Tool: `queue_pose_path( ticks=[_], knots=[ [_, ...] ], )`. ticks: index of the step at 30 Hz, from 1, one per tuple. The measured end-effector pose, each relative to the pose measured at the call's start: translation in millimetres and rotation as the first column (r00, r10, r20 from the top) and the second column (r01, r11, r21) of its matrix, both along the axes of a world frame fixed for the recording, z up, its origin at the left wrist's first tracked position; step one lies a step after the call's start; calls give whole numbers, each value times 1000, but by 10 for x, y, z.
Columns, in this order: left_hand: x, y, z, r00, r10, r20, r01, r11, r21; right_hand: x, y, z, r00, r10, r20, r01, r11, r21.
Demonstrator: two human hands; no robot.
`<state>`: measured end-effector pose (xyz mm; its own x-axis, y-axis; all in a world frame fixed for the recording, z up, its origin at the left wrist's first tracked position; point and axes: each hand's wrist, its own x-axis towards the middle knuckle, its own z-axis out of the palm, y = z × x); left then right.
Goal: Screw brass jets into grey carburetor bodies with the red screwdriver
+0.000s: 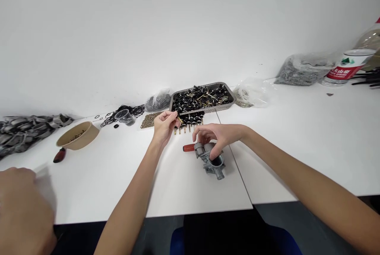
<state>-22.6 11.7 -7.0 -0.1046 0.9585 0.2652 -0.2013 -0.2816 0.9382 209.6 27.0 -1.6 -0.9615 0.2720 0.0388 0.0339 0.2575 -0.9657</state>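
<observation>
My left hand (164, 127) pinches a small black-and-brass part (179, 119) between thumb and fingers, just in front of the metal tray. Beneath it, a row of similar black-topped parts (192, 119) lies on the white table, brass stems pointing toward me. With curved fingers and the thumb at its round opening, my right hand (219, 138) grips a grey metal carburetor (218, 170) standing on the table. A red handle (189, 148), like a screwdriver's, lies against the carburetor's left side; its far end is hidden.
A tray (228, 106) full of black parts stands at the wall. Brass pieces (150, 120), a plastic cup (125, 117), black rings (111, 119) and a paper bowl (92, 135) lie left. Another person's hand (23, 209) is at the left edge. A bag (303, 71) and bottle (344, 69) stand right.
</observation>
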Motion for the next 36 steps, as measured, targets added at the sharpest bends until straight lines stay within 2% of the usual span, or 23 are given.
queue_pose_path(
  ticks=[3, 5, 9, 12, 15, 22, 36],
  knots=[
    [-21, 9, -3, 1000, 0, -11, 1, 1000, 22, -24, 17, -26, 994, -86, -73, 84, 996, -31],
    [-33, 15, -3, 999, 30, -43, -28, 999, 35, -42, 41, -48, 973, -194, -124, 189, 981, -51],
    [-38, 22, -11, 965, 176, -194, -162, 983, 87, -75, 97, -90, 875, -434, -216, 433, 900, -53],
    [-25, 16, -21, 921, 245, -304, -216, 968, 126, -93, 116, -99, 815, -523, -248, 526, 848, -61],
    [-2, 4, -16, 899, 244, -363, -211, 969, 127, -109, 115, -99, 777, -570, -268, 570, 817, -85],
    [60, -23, 5, 900, 202, -387, -178, 979, 96, -124, 136, -140, 700, -656, -284, 660, 745, -95],
    [63, -21, -2, 871, 248, -424, -219, 969, 116, -153, 119, -136, 677, -668, -308, 668, 734, -125]
  ],
)
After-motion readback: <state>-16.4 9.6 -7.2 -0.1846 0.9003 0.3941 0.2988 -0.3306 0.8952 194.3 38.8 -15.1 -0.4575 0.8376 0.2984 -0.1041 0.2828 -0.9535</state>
